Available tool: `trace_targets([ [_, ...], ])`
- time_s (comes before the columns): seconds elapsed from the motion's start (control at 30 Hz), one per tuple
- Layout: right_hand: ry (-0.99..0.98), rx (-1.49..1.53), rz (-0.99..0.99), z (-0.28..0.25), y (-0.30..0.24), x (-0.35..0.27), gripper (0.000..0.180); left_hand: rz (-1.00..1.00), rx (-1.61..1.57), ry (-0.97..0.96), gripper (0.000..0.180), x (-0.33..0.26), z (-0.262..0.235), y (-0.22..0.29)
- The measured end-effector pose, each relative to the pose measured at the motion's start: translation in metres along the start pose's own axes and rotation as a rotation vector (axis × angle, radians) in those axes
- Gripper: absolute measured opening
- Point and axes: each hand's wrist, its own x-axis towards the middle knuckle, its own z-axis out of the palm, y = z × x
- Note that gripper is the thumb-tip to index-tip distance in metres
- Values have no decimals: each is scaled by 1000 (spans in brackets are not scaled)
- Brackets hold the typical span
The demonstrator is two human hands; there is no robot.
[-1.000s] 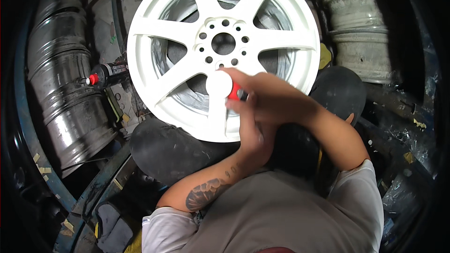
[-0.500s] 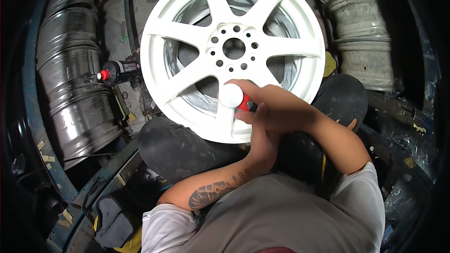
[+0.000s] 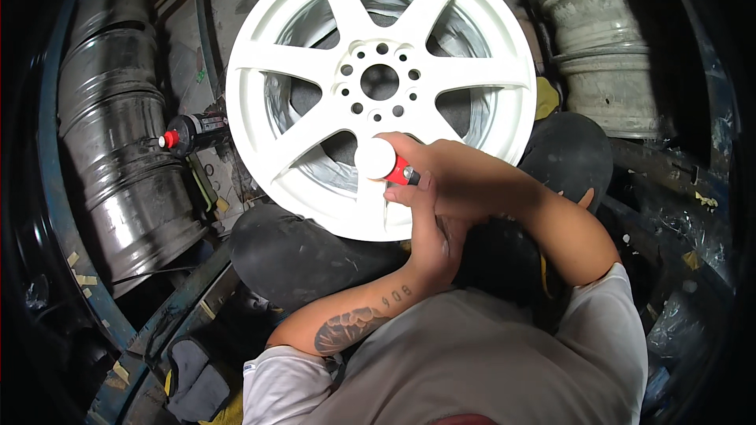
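Observation:
A white wheel rim (image 3: 272,193) with several spokes and a ring of bolt holes lies face up before my knees. My right hand (image 3: 465,177) is closed round a small red-and-black polisher (image 3: 403,171) with a round white pad. That pad (image 3: 375,159) is over the near spoke, just below the hub; whether it touches the paint I cannot tell. From the lower left my left hand (image 3: 435,244) comes up against the right one, its thumb pressed by the tool's black end. Most of its fingers are hidden under the right hand.
Left of the rim is a black bottle (image 3: 195,134) with a red cap. Bare metal wheel barrels (image 3: 130,165) stand stacked at the left, and dull grey ones (image 3: 606,47) at the right. A blue metal frame (image 3: 87,283) runs along the left, beside a grey-and-yellow cloth item (image 3: 197,378).
The rim, both hands and the polisher appear slightly farther left in the picture. The pad keeps its place over the near spoke, and more of the tool's black end shows.

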Motion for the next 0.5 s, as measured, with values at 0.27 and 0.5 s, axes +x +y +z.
trace_targets([
  [0.27, 146, 9, 84, -2, 2, 5, 70, -78, -75, 160, 70, 15, 18, 13],
  [0.5, 44, -1, 36, 3, 6, 3, 73, 14, -35, 41, 68, 3, 2, 0],
])
